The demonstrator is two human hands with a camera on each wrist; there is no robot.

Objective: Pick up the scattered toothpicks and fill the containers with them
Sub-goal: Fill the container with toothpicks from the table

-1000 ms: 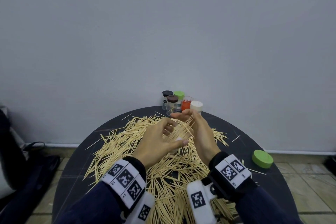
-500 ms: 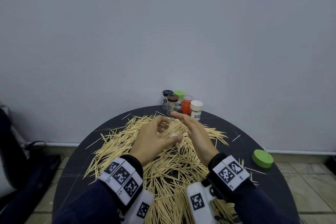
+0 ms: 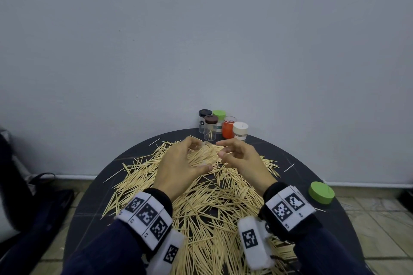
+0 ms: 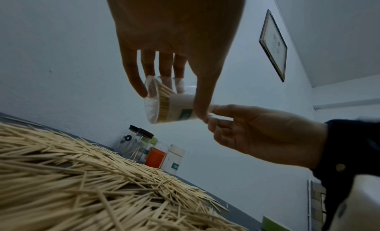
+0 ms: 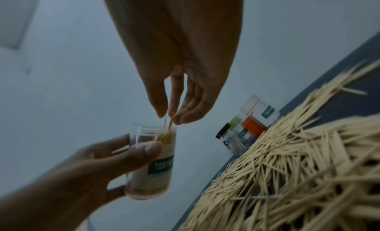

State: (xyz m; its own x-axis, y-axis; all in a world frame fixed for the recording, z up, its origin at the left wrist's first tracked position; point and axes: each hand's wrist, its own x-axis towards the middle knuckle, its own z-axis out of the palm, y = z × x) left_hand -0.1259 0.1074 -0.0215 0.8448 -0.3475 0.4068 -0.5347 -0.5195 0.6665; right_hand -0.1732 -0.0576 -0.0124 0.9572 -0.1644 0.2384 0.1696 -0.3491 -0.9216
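Heaped across the round dark table (image 3: 93, 194): a wide pile of pale wooden toothpicks (image 3: 210, 198), thin, pointed, lying every which way, some stragglers near the rim. Held above the far part of that pile, between the two hands: a small clear plastic cylinder container (image 5: 153, 161), lidless, packed most of the way up with upright toothpicks, wrapped in a cream label with a green patch. On that patch, white capitals reading "TOOTH", the rest hidden behind the thumb.

Left hand (image 3: 176, 167): fingers and thumb curled round the container, thumb across the label, fingertips behind the clear wall near the mouth.

Right hand (image 3: 243, 158): thumb and fingertips pressed together just over the container's open mouth, pinching a few toothpicks (image 5: 168, 124) whose lower ends reach in among those already inside.

At the table's far edge against the grey wall (image 3: 201, 40): a cluster of five small jars (image 3: 223, 126), two with dark lids, one green-lidded, one orange, one white; the same green label partly readable on the white one. Far right on the table, well apart from the pile: a loose round green lid (image 3: 321, 192).
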